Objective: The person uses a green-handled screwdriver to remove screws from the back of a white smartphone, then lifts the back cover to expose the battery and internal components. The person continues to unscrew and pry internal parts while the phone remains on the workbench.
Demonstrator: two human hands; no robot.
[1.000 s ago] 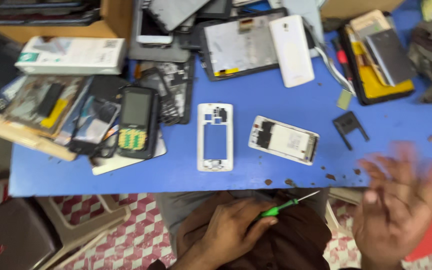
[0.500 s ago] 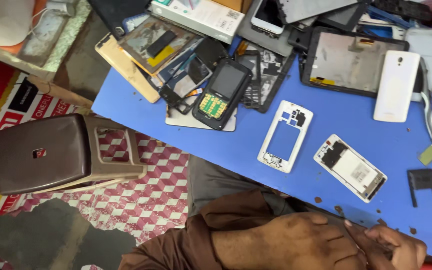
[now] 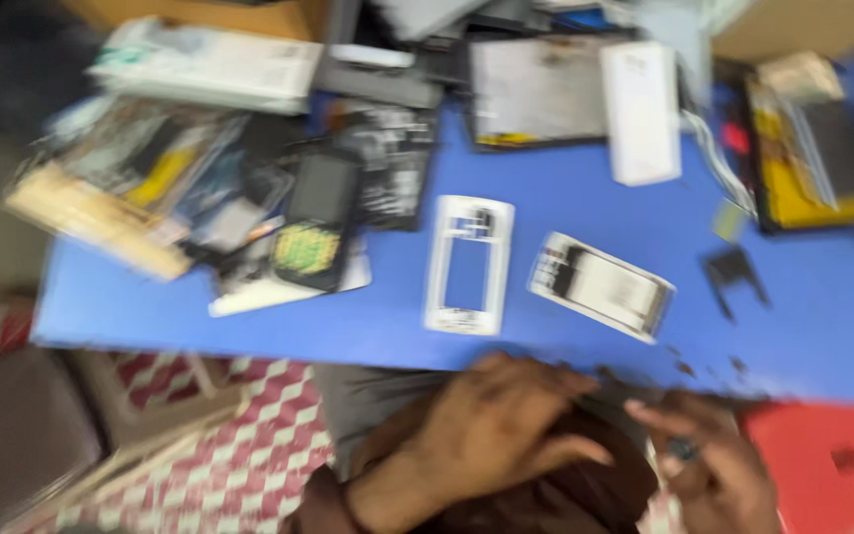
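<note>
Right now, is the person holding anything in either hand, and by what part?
The right hand pinches a small dark thing at the fingertips; blur hides what it is. The left hand lies below the blue table edge; whether it holds anything cannot be told.

Phone frame [image 3: 469, 265] lies left of chassis [image 3: 600, 287] on table [image 3: 793, 326]

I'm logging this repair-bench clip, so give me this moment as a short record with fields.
surface: blue table, crowded with phone parts
left hand: at the table's near edge, below the white phone frame
right hand: beside it, pinching something small and dark, too blurred to name
nearby: opened phone body, white back cover, black keypad phone
picture: motion-blurred
</note>
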